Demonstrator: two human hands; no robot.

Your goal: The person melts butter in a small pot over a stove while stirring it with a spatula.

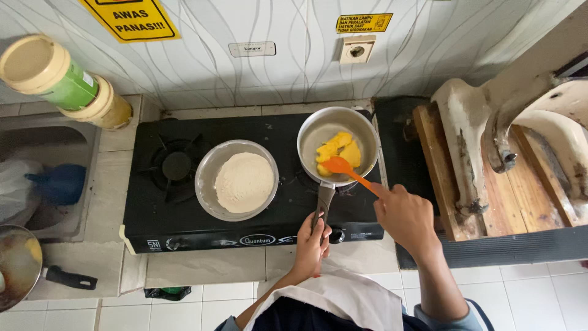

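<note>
Left hand (312, 242) grips the pan (338, 144) by its dark handle, right hand (405, 214) holds an orange spatula (344, 168) over soft, slippery yellow butter (338, 150) in that pan on the stove's (147, 208) right burner; light pan, best steadied by the handle

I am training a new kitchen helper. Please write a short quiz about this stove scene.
1. True or false: the left hand grips the saucepan handle.
2. What does the right hand hold?
3. The bowl of flour sits: A) on the stove, B) in the sink.

Key: 1 true. 2 an orange spatula, its blade on the yellow pieces. 3 A.
</note>
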